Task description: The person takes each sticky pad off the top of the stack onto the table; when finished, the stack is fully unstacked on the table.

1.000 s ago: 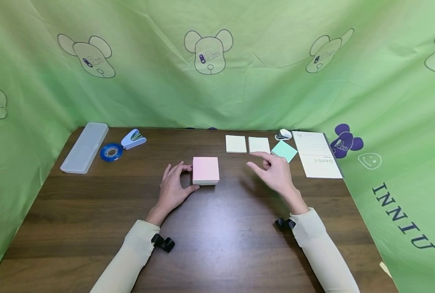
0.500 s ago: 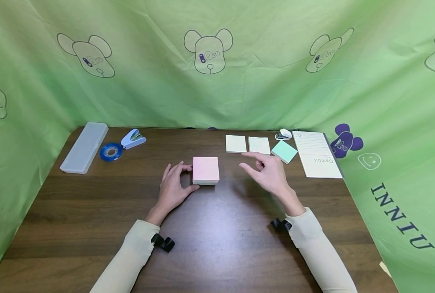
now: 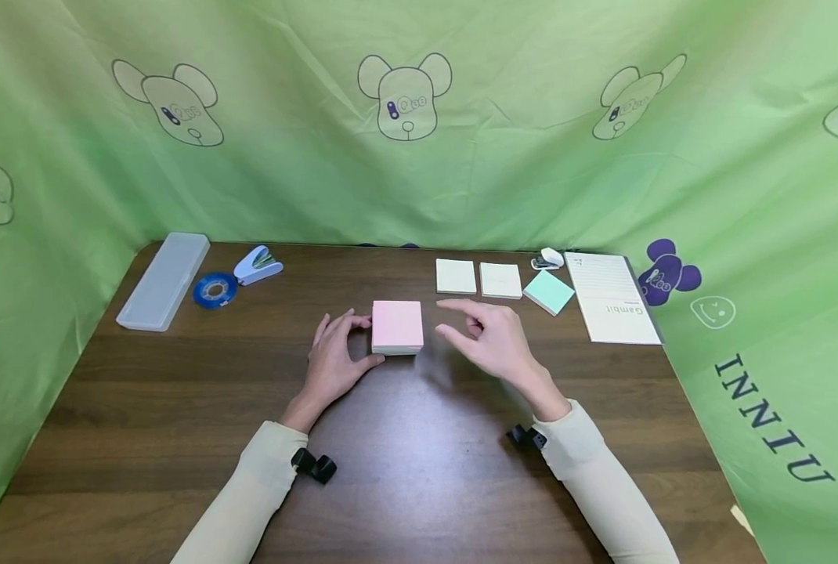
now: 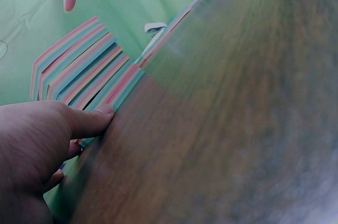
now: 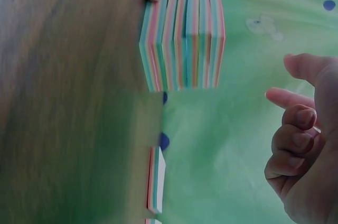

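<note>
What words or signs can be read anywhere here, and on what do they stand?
"INNIU": dark letters on the green cloth at right.
"Gambit" (roughly; small, seen upside down): on the lined notepad.
Marks on the cloth's bear heads and purple bear: too small to read.
The pink sticky-note block bears no text.

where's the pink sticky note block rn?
Head view: the pink note block sits mid-table, left hand touching its left side, right hand hovering just to its right. Two pale yellow notes lie behind it.
</note>
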A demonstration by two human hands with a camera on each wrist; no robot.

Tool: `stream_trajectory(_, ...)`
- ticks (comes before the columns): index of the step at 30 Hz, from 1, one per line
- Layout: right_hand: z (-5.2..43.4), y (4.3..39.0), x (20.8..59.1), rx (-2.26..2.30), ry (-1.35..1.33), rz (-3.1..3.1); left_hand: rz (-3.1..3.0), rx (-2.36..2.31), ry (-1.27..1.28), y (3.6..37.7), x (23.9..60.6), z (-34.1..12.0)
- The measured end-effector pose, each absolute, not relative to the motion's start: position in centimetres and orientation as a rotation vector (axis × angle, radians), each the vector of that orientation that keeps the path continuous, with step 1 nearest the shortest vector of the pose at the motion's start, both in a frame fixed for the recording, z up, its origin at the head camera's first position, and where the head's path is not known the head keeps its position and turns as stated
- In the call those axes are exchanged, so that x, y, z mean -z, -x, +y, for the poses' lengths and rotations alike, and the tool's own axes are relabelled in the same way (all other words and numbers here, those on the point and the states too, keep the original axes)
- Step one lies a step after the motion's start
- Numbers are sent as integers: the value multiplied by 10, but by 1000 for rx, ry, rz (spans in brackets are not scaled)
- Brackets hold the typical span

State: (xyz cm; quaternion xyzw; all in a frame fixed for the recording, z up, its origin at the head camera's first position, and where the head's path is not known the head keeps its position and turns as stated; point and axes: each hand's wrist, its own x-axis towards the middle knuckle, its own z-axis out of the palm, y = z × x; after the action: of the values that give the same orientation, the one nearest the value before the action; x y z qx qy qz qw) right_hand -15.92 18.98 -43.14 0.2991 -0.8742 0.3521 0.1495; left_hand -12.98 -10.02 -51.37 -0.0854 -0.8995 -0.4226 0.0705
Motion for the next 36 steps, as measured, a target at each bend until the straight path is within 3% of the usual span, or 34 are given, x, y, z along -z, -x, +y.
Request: stream_trajectory(36,152,171,438,-766,-918,-2838,-2689,1269,270,129,515,-100)
